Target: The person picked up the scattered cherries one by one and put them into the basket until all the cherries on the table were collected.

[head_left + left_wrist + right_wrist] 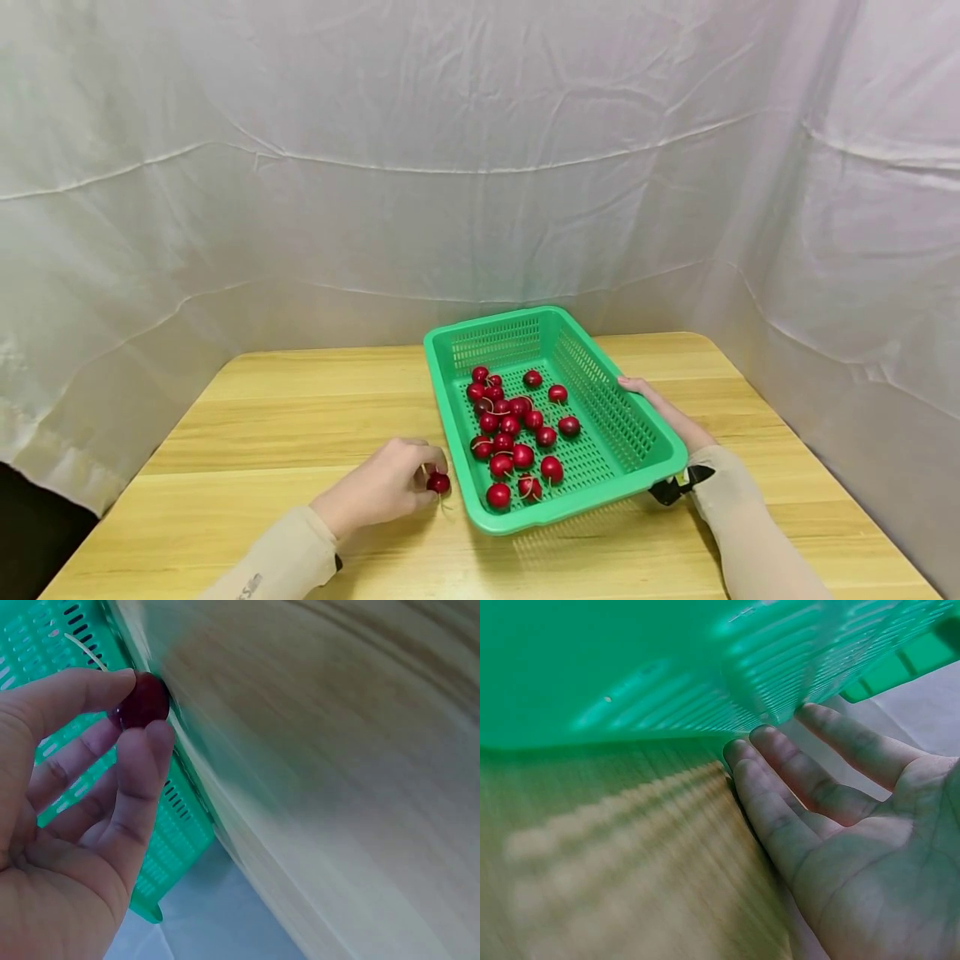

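Observation:
In the head view, a green plastic basket [444, 400] with slotted walls holds several red cherries [523, 456], some with stems. My left hand [393, 483] is at the basket's left side, low over the table. Its thumb and fingertips pinch one dark red cherry [144, 701], whose pale stem shows in the left wrist view. My right hand [855, 817] is at the opposite side of the basket. The right wrist view shows its fingers fairly straight, their tips against the basket's underside. The right thumb is hidden there.
The basket stands on a light wooden table [300, 417], its near right part raised above a slotted shadow. White sheeting [480, 208] hangs behind and along the sides. A black strap [678, 485] sits at the right wrist.

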